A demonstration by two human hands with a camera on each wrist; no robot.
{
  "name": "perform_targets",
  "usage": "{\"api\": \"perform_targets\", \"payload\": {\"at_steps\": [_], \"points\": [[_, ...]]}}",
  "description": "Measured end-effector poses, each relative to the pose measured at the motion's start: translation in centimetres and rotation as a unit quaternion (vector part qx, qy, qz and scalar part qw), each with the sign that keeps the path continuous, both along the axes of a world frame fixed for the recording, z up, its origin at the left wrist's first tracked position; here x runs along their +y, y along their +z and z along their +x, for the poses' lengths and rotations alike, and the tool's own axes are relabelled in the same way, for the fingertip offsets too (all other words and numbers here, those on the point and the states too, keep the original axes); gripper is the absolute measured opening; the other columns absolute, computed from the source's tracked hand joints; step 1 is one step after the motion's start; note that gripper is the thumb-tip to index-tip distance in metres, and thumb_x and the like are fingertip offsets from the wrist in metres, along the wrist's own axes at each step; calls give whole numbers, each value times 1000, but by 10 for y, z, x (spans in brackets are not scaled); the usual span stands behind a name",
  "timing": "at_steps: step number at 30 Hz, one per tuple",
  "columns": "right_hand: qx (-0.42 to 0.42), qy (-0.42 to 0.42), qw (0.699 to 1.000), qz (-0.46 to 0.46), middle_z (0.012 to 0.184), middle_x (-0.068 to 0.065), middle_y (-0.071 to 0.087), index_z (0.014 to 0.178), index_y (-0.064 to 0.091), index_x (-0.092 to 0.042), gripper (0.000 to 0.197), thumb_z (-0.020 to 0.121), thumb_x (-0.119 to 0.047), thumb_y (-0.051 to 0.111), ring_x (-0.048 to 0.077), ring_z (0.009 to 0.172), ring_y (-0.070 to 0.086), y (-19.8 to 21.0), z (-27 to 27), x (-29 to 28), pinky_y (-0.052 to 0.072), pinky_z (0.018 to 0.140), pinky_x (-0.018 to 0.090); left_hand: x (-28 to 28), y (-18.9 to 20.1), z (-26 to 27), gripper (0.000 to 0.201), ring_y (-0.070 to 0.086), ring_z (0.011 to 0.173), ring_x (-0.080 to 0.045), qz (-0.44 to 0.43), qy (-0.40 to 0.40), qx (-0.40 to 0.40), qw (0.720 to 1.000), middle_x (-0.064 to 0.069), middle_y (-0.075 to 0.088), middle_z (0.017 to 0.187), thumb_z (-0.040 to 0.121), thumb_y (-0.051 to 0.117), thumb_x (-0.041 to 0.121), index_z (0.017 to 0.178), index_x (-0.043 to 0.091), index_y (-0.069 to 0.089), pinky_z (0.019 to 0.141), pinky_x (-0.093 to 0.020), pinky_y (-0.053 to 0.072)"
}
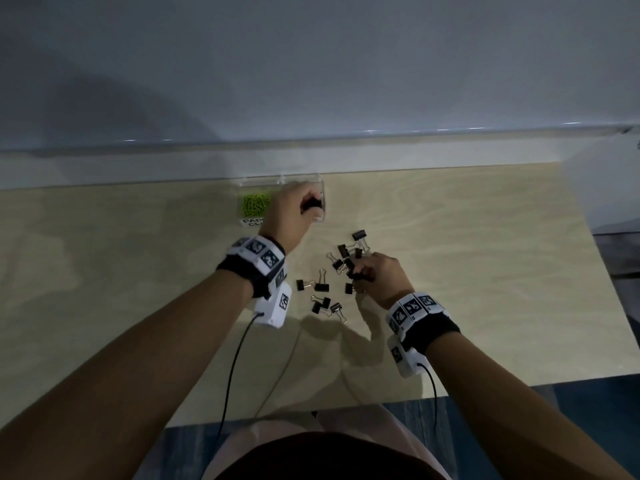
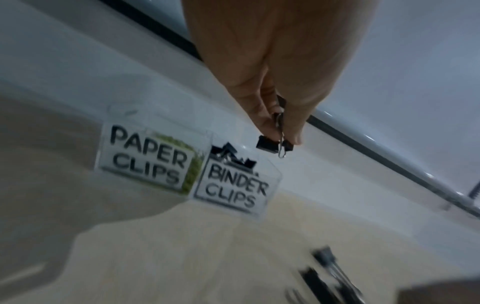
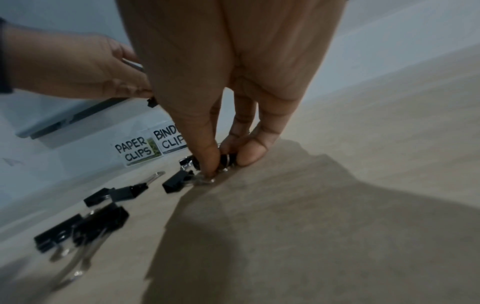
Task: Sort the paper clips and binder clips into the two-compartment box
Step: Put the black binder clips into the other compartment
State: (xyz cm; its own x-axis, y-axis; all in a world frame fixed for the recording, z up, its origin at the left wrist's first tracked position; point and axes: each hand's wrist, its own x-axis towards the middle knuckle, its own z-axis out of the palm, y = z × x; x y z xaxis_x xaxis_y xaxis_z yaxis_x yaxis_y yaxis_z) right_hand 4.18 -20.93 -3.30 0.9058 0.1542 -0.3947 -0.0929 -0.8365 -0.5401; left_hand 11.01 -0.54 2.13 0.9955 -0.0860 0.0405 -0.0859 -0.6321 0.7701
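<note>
Holding a binder clip (image 2: pixel 275 144) pinched over the box (image 2: pixel 272 176), the left hand (image 1: pixel 289 209) should release low; right hand (image 1: pixel 381 275) pinches another clip (image 3: pixel 227 160) on the tabletop (image 1: pixel 485 271).

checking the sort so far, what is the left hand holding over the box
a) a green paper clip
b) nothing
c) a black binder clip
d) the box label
c: the left hand pinches a black binder clip by its wire handle, above the compartment labelled binder clips.
</note>
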Motion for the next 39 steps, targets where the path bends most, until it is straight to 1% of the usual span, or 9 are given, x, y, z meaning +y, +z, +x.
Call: {"api": "perform_targets", "payload": {"at_steps": [7,11,15,18,23,29,34,37,39], "points": [[-44,35,998,-18,89,-2,63,78,65,-23,17,68,-11,73,26,87,48,-8,-5,-1,45,75,36,19,-6,23,22,57,98,-22,120,-18,10,993,-7,62,105,81,68,9,102,11,65,84,-27,44],[-51,50,997,-22,86,-6,61,72,62,-28,20,65,-12,73,29,87,52,-12,-4,-1,44,77,38,21,-11,-4,28,52,103,-22,174,-32,-85,981,-5,60,108,79,70,16,107,13,65,88,-31,49],[-59,41,997,24,84,-2,60,70,67,-20,21,61,-1,73,24,76,55,-8,-1,-1,48,72,31,14,-22,-64,37,44,106,-14,208,-193,58,957,2,50,118,83,66,30,119,25,58,89,-26,43],[-55,37,997,42,83,-3,57,72,67,-17,19,62,-2,75,20,72,56,-8,2,-3,48,68,27,10,-41,-93,49,36,112,-17,209,-217,125,945,1,45,120,79,69,37,126,32,55,93,-30,42],[-73,7,995,72,75,-5,55,69,67,-16,21,59,0,76,16,66,53,-6,2,-2,41,62,22,-1,-49,-97,27,34,113,-24,193,-187,151,951,-4,45,116,85,63,31,111,22,67,99,-35,36],[-141,-2,982,124,78,0,60,72,66,-9,15,70,4,72,10,67,57,36,40,33,47,65,14,6,-52,-91,23,39,107,-26,190,-172,180,950,-9,46,113,84,65,26,101,11,62,95,-34,36],[-196,61,970,131,85,4,63,75,67,-13,18,69,3,73,17,73,60,58,92,77,54,70,27,12,-52,-91,15,43,100,-27,191,-185,173,948,-9,46,107,82,65,20,93,12,58,91,-38,40],[-163,89,979,83,94,2,63,85,67,-16,23,69,-1,74,13,80,58,61,108,76,51,72,25,15,-56,-91,12,49,91,-30,198,-190,144,951,-10,51,96,78,64,18,87,12,58,84,-45,45],[-160,51,984,56,97,-2,61,89,66,-19,20,75,-6,72,12,82,57,56,106,59,50,74,22,17,-57,-90,17,49,91,-29,203,-200,141,948,-9,53,96,79,56,26,88,12,55,85,-43,44]]}}
